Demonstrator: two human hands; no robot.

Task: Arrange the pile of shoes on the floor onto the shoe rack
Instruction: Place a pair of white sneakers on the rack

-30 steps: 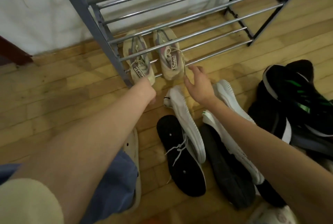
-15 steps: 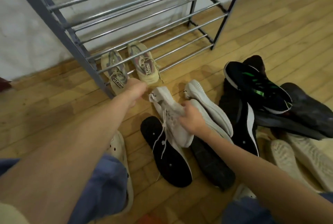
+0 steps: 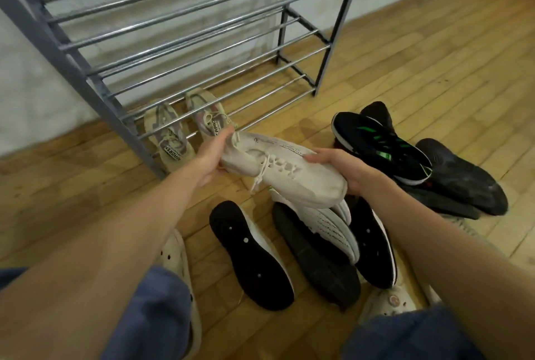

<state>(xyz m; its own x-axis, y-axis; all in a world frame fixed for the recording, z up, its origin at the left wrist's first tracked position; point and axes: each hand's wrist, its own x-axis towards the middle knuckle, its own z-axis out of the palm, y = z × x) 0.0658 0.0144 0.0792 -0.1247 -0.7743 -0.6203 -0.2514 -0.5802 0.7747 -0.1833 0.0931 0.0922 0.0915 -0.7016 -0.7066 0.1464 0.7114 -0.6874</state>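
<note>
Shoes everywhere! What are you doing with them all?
A person is tidying shoes onto the metal shoe rack. Both hands hold one white sneaker above the floor: the left hand has its heel end, the right hand its toe end. A beige pair already sits on the rack's bottom shelf. Black and white shoes lie piled on the wooden floor.

The left beige sneaker [image 3: 170, 139] on the shoe rack [image 3: 179, 49] carries a tongue label — seemingly "ADRER", upside down. Its partner, the right beige sneaker [image 3: 210, 120], shows "CAPRO" — partly hidden. Small print along the white sneaker [image 3: 289, 174] is unreadable.
</note>
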